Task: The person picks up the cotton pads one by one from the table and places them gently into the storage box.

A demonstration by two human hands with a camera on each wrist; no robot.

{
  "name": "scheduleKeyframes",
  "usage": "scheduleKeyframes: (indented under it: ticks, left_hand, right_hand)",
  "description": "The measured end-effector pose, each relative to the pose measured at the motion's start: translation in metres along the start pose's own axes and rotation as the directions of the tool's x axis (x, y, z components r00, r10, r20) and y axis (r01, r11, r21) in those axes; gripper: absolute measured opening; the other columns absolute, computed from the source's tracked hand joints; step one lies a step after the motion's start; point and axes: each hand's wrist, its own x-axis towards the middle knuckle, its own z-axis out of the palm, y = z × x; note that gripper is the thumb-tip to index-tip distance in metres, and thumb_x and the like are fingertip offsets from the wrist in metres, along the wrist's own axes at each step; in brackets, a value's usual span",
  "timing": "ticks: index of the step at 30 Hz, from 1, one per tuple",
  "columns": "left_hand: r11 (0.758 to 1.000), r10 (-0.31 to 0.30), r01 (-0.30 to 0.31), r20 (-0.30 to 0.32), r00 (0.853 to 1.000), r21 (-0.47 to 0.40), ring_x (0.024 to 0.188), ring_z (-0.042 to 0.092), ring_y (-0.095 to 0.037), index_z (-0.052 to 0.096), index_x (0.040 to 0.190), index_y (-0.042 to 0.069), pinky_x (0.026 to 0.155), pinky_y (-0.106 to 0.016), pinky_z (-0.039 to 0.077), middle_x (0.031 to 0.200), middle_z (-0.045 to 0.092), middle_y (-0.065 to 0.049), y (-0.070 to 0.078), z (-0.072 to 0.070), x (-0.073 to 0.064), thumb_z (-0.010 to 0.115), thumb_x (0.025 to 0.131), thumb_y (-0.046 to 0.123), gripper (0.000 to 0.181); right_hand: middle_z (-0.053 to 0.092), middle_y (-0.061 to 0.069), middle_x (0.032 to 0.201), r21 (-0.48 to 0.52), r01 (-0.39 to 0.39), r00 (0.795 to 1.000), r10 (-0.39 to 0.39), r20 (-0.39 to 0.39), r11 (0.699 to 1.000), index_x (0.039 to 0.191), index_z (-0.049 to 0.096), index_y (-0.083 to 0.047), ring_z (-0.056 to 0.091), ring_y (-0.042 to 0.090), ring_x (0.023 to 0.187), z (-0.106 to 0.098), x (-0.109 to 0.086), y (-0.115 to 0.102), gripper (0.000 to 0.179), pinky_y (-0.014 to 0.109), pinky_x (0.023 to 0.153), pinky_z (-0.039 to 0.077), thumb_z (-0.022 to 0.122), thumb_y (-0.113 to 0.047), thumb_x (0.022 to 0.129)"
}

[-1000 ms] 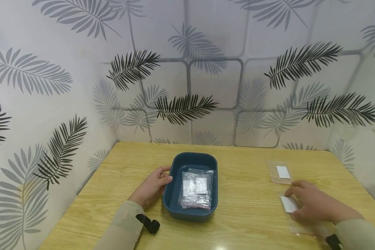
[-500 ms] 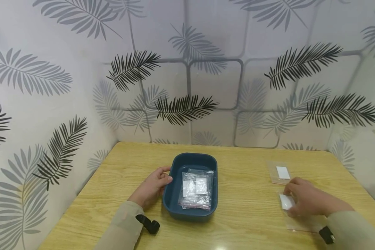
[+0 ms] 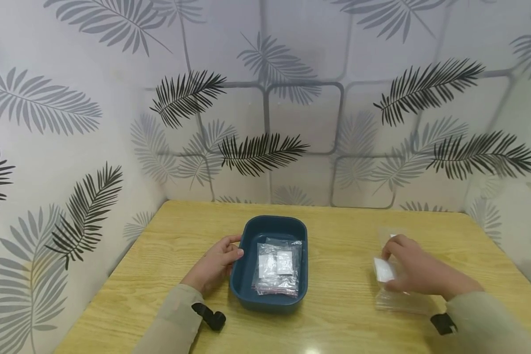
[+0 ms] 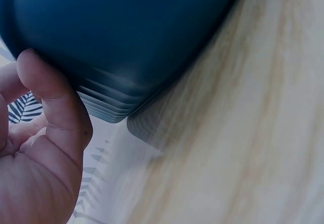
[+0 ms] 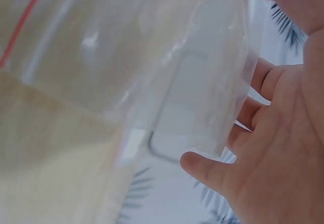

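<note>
A dark blue plastic bin (image 3: 243,295) sits on the table, with several clear zip bags (image 3: 276,285) stacked inside, white cards showing in them. My left hand (image 3: 217,260) holds the bin's left side, thumb and fingers loosely curled at its rim; the left wrist view shows the thumb (image 4: 55,92) against the outer wall. To the right, my right hand (image 3: 413,268) pinches a clear zip bag (image 5: 116,46) with a red seal line, a white card (image 3: 384,270) inside. That bag hangs tilted over the table, its far part hidden by the fingers.
Beyond my right hand another clear bag (image 3: 384,236) lies on the wooden table (image 3: 340,246), mostly covered by the hand. Leaf-patterned wall covering (image 3: 305,182) closes off the back and both sides.
My right hand has picked up the near bag and carried it leftward and slightly away from me, now over part of the other bag. The left hand and bin have stayed put.
</note>
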Motion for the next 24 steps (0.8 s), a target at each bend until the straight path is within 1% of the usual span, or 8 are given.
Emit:
scheduleKeyframes:
  ticks: [3,6,9,14,19,21,24]
  left_hand:
    - [1.000,-0.001,0.001,0.003,1.000,-0.009,0.080,0.059,-0.020,0.030,0.155,0.003,0.068,-0.030,0.054,0.101,0.054,-0.015,-0.001,0.000,0.000,0.051,0.107,0.008,0.052]
    - [1.000,0.001,-0.001,0.008,1.000,-0.022,0.080,0.059,-0.020,0.030,0.155,0.002,0.068,-0.030,0.054,0.100,0.054,-0.014,-0.001,0.000,-0.001,0.051,0.107,0.008,0.053]
    - [1.000,0.003,-0.002,0.009,1.000,-0.030,0.079,0.059,-0.019,0.030,0.154,0.001,0.068,-0.031,0.054,0.100,0.054,-0.014,-0.002,0.001,-0.001,0.051,0.106,0.008,0.053]
    - [1.000,0.009,-0.008,0.008,1.000,-0.024,0.079,0.059,-0.019,0.030,0.154,0.002,0.067,-0.031,0.055,0.100,0.054,-0.014,-0.002,0.000,0.000,0.052,0.106,0.009,0.053]
    - [1.000,0.011,-0.011,0.011,1.000,-0.008,0.080,0.060,-0.020,0.031,0.154,0.003,0.067,-0.030,0.055,0.101,0.054,-0.014,-0.001,-0.001,0.001,0.052,0.106,0.010,0.052]
    - [1.000,0.008,-0.008,0.013,1.000,-0.003,0.081,0.060,-0.020,0.032,0.154,0.003,0.068,-0.030,0.054,0.101,0.054,-0.015,-0.001,-0.002,0.001,0.052,0.107,0.011,0.052]
    - [1.000,0.006,-0.006,0.013,1.000,-0.007,0.082,0.059,-0.020,0.032,0.154,0.003,0.068,-0.030,0.054,0.102,0.054,-0.015,-0.001,-0.002,0.001,0.053,0.106,0.011,0.053]
  right_hand:
    - [0.051,0.010,0.118,0.033,0.005,1.000,-0.005,0.015,0.999,0.100,0.058,-0.016,0.050,0.034,0.110,-0.005,0.013,-0.016,0.050,0.052,0.089,0.047,0.092,-0.035,0.069]
    - [0.049,0.009,0.120,0.061,0.003,0.999,-0.006,0.040,0.998,0.103,0.057,-0.015,0.049,0.033,0.112,-0.009,0.025,-0.030,0.050,0.052,0.090,0.047,0.091,-0.036,0.072]
    - [0.048,0.009,0.122,0.085,0.018,0.999,-0.022,0.047,0.996,0.105,0.057,-0.014,0.049,0.033,0.112,-0.010,0.037,-0.042,0.050,0.051,0.091,0.047,0.089,-0.036,0.074]
    - [0.048,0.011,0.125,0.100,0.051,0.998,-0.055,0.044,0.994,0.107,0.056,-0.013,0.049,0.033,0.115,-0.013,0.057,-0.056,0.050,0.051,0.094,0.046,0.089,-0.034,0.075]
    - [0.047,0.010,0.125,0.104,0.049,0.997,-0.055,0.062,0.993,0.110,0.056,-0.012,0.048,0.030,0.115,-0.017,0.076,-0.069,0.052,0.048,0.095,0.046,0.088,-0.033,0.075]
    - [0.047,0.009,0.123,0.113,0.057,0.996,-0.064,0.066,0.992,0.111,0.056,-0.011,0.048,0.029,0.114,-0.020,0.082,-0.075,0.053,0.048,0.095,0.045,0.088,-0.033,0.075]
    - [0.047,0.008,0.120,0.122,0.047,0.995,-0.058,0.086,0.991,0.112,0.056,-0.011,0.047,0.028,0.113,-0.024,0.092,-0.082,0.053,0.047,0.096,0.045,0.088,-0.034,0.076]
